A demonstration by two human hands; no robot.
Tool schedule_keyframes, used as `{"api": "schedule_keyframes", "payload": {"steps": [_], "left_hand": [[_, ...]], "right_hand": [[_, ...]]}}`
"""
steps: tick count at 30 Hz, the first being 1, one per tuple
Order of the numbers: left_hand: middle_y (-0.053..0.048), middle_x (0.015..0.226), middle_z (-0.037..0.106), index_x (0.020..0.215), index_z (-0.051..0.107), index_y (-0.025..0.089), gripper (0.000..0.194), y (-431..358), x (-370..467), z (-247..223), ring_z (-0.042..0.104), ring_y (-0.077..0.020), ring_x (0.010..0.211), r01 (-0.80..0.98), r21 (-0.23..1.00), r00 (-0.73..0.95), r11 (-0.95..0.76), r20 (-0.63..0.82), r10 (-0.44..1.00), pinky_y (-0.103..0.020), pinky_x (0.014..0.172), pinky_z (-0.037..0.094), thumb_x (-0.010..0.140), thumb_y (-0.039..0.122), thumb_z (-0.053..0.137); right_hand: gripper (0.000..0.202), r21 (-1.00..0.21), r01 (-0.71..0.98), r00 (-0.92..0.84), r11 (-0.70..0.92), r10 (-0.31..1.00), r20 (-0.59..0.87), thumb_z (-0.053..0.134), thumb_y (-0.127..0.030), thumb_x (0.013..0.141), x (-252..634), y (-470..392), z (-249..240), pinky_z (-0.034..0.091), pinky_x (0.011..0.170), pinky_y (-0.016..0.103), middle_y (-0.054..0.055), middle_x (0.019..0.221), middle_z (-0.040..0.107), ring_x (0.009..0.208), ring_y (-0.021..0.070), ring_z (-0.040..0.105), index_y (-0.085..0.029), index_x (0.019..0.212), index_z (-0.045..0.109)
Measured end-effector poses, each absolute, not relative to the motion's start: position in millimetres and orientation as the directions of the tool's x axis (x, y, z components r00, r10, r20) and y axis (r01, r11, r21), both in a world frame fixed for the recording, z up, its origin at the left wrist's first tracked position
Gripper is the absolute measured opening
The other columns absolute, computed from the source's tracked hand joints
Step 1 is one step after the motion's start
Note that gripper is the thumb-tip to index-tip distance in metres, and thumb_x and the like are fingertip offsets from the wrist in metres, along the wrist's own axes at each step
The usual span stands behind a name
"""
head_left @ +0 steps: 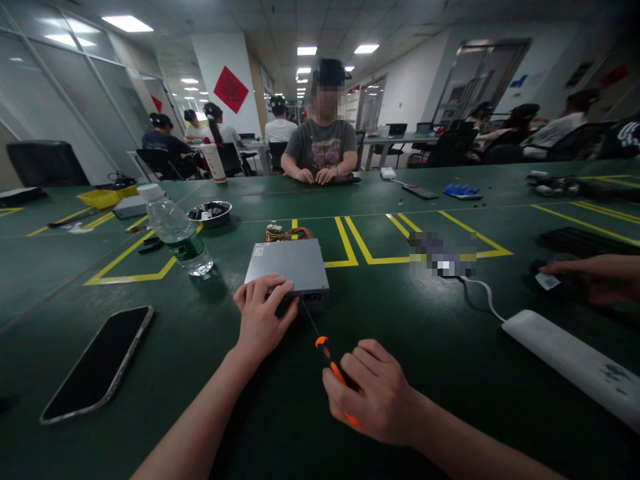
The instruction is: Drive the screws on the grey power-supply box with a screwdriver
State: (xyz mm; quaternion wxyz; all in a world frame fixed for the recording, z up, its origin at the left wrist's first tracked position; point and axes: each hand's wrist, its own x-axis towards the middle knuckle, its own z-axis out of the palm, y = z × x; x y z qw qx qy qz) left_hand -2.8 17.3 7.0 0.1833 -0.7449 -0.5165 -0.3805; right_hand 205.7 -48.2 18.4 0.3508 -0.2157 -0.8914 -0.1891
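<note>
A grey metal computer power supply (287, 262) lies on the green table in front of me, its bundle of coloured wires (287, 233) at the far side. My left hand (263, 310) grips its near left edge, fingers on top and thumb at the near face. An orange and black screwdriver (325, 348) is in my right hand (373, 393), with the fingers wrapped around the handle. Its thin shaft points up and left, and the tip meets the near face of the power supply beside my left thumb. The exact spot under the tip is too small to make out.
A water bottle (177, 233) and a metal bowl of small parts (210, 213) stand to the left, beyond a phone (100, 363). On the right lie a white power strip (575, 367) and another person's hand (600, 277). Opposite sits a person (321, 143).
</note>
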Motion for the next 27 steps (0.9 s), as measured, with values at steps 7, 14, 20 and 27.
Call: {"api": "schedule_keyframes", "payload": {"steps": [7, 14, 20, 27], "left_hand": [[-0.006, 0.104, 0.060, 0.098, 0.058, 0.026, 0.021, 17.4, -2.6, 5.5, 0.052, -0.0237, 0.103, 0.911, 0.120, 0.174, -0.393, 0.755, 0.633, -0.043, 0.086, 0.029, 0.078, 0.028, 0.058], [-0.006, 0.104, 0.060, 0.098, 0.058, 0.026, 0.022, 17.1, -3.0, 5.2, 0.053, -0.0236, 0.100, 0.909, 0.128, 0.162, -0.396, 0.767, 0.621, -0.042, 0.085, 0.029, 0.076, 0.028, 0.060], [-0.006, 0.105, 0.060, 0.099, 0.058, 0.026, 0.022, 17.5, -2.9, 3.9, 0.053, -0.0238, 0.101, 0.906, 0.136, 0.162, -0.402, 0.764, 0.624, -0.043, 0.086, 0.029, 0.076, 0.028, 0.059], [-0.007, 0.103, 0.060, 0.099, 0.058, 0.026, 0.022, 17.4, -2.1, 5.1, 0.053, -0.0245, 0.101, 0.906, 0.135, 0.162, -0.401, 0.766, 0.623, -0.043, 0.086, 0.029, 0.076, 0.027, 0.059]], "right_hand": [[0.013, 0.179, 0.529, -0.666, 0.830, 0.275, 0.693, 0.050, -0.015, 0.078, 202.3, -49.3, 20.6, 0.035, 0.060, 0.030, 0.000, 0.063, 0.052, 0.058, 0.0133, 0.044, -0.017, 0.089, 0.057], [0.022, 0.186, 0.536, -0.661, 0.824, 0.272, 0.699, 0.054, -0.031, 0.082, 196.0, -54.5, 20.5, 0.036, 0.062, 0.031, 0.001, 0.066, 0.055, 0.061, 0.0145, 0.050, -0.016, 0.098, 0.056], [0.016, 0.140, 0.560, -0.626, 0.816, 0.307, 0.717, 0.051, -0.021, 0.082, 195.7, -53.8, 19.6, 0.033, 0.057, 0.029, 0.001, 0.063, 0.055, 0.054, 0.0124, 0.045, -0.012, 0.095, 0.054], [0.012, 0.179, 0.525, -0.666, 0.832, 0.271, 0.696, 0.049, -0.018, 0.077, 192.9, -57.0, 23.7, 0.035, 0.061, 0.031, 0.001, 0.061, 0.053, 0.057, 0.0151, 0.046, -0.019, 0.085, 0.057]]}}
